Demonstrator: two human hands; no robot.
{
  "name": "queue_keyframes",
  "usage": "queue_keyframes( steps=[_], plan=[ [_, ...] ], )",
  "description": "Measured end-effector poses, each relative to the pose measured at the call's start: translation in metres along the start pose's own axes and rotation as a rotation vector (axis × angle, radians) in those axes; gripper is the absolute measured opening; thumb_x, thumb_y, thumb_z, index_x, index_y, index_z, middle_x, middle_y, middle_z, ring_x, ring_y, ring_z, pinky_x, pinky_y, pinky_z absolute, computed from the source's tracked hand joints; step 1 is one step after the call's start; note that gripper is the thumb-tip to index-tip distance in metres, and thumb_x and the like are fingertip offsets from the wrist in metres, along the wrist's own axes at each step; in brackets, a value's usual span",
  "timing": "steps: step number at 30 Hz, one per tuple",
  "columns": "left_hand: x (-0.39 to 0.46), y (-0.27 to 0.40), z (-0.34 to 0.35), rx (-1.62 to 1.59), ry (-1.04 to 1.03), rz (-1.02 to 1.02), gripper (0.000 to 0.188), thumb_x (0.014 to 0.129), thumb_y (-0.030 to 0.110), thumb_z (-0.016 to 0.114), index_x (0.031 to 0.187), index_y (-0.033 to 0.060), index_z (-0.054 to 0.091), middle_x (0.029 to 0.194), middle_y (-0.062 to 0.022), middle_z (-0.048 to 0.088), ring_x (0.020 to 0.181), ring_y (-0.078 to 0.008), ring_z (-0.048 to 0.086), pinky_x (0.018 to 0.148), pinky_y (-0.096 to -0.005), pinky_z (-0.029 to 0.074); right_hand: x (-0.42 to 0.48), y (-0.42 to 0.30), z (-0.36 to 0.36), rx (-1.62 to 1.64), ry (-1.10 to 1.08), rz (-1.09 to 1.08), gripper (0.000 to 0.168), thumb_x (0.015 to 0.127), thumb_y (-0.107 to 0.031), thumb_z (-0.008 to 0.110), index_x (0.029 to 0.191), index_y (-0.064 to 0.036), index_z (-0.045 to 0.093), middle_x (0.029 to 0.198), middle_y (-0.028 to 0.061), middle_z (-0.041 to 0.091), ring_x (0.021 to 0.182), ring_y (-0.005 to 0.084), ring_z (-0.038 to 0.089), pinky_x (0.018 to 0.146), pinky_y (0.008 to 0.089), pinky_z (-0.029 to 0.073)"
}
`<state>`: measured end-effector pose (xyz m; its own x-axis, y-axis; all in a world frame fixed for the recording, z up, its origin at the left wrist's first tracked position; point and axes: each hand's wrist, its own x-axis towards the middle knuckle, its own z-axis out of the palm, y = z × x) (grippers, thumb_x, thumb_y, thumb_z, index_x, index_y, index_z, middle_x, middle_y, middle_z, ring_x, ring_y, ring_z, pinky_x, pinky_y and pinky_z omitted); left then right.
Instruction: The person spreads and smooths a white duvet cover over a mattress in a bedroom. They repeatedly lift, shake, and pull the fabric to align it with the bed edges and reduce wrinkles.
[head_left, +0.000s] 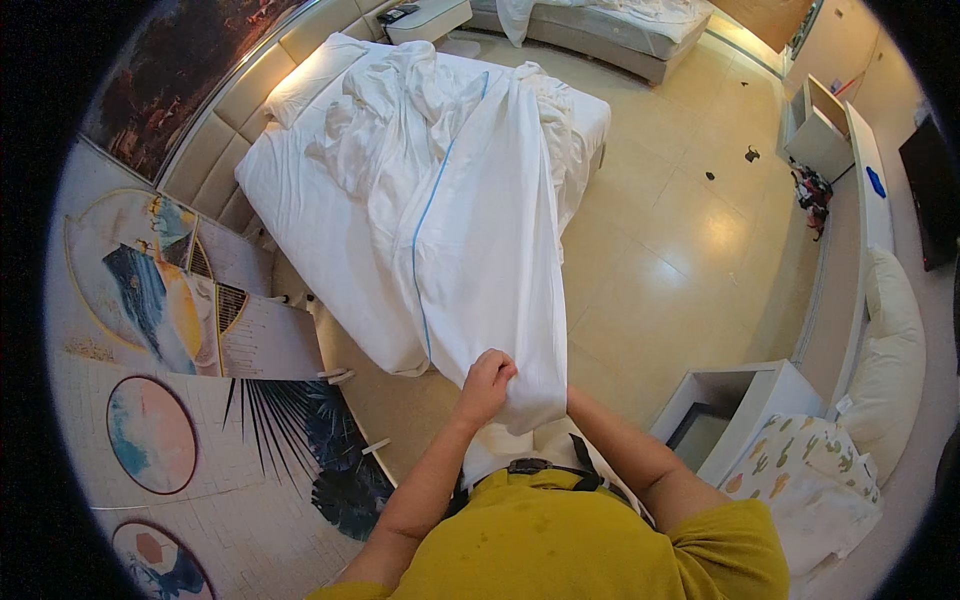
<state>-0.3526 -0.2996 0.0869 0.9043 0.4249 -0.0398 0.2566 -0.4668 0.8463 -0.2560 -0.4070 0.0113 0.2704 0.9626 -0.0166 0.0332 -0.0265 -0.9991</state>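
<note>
A white bed cover with a blue stripe runs from the bed toward my waist, hanging past the near edge of the mattress. My left hand is closed on its near end, with the fingers curled over the cloth. My right forearm reaches to the right edge of the same end. The cloth hides my right hand, so its grip cannot be seen. Farther up, the cover lies bunched in folds over the white fitted sheet. A white pillow rests against the padded headboard.
Decorated panels stand to the left. On the right are an open-fronted white cabinet, a cactus-print cloth and a cream cushion. Small dark items lie on the tiled floor. Another bed stands beyond a bedside table.
</note>
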Motion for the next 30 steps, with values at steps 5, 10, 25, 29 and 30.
queue_keyframes(
  steps=[5, 10, 25, 29, 30],
  plan=[
    [-0.001, -0.006, 0.0, -0.245, 0.076, -0.236, 0.012, 0.09, 0.013, 0.047, 0.089, 0.0028, 0.052, 0.083, -0.0071, 0.056, 0.08, -0.017, 0.053, 0.072, -0.0297, 0.041, 0.005, 0.009, -0.008, -0.017, -0.06, -0.039, 0.036, 0.073, -0.023, 0.058, 0.098, 0.003, 0.063, 0.097, 0.0222, 0.062, 0.087, 0.0305, 0.061, 0.077, 0.036, 0.047],
    [0.001, 0.01, -0.048, -1.119, 0.203, -0.292, 0.015, 0.094, 0.015, 0.043, 0.094, 0.0019, 0.05, 0.089, -0.0038, 0.054, 0.087, -0.0142, 0.052, 0.08, -0.0293, 0.043, 0.013, 0.016, -0.053, -0.404, -0.436, 0.111, 0.035, 0.073, -0.023, 0.058, 0.096, 0.003, 0.064, 0.095, 0.0223, 0.063, 0.086, 0.0307, 0.062, 0.076, 0.0361, 0.047],
    [0.036, 0.04, -0.128, -1.11, 0.532, 0.058, 0.018, 0.094, 0.016, 0.045, 0.094, -0.0017, 0.049, 0.091, -0.0082, 0.055, 0.088, -0.0163, 0.053, 0.086, -0.0313, 0.044, 0.067, 0.029, -0.061, -0.944, -0.621, 0.272, 0.033, 0.069, -0.021, 0.056, 0.092, 0.002, 0.063, 0.093, 0.0182, 0.064, 0.085, 0.0308, 0.06, 0.073, 0.0395, 0.045],
    [0.032, -0.044, -0.121, -0.598, 0.596, -0.286, 0.014, 0.09, 0.013, 0.05, 0.094, 0.0006, 0.05, 0.086, -0.0059, 0.053, 0.081, -0.015, 0.052, 0.077, -0.0283, 0.043, 0.06, -0.042, -0.035, -0.362, -0.489, 0.367, 0.031, 0.065, -0.022, 0.056, 0.077, 0.005, 0.061, 0.073, 0.0137, 0.06, 0.065, 0.0207, 0.051, 0.06, 0.0371, 0.039],
    [0.029, -0.043, -0.103, -0.591, 0.675, -0.473, 0.014, 0.088, 0.014, 0.053, 0.094, 0.0015, 0.051, 0.084, -0.0052, 0.052, 0.079, -0.015, 0.051, 0.074, -0.0279, 0.043, 0.066, -0.041, -0.033, -0.353, -0.518, 0.295, 0.031, 0.065, -0.023, 0.056, 0.077, 0.005, 0.062, 0.072, 0.0139, 0.061, 0.065, 0.0215, 0.052, 0.06, 0.0373, 0.04]
  ],
)
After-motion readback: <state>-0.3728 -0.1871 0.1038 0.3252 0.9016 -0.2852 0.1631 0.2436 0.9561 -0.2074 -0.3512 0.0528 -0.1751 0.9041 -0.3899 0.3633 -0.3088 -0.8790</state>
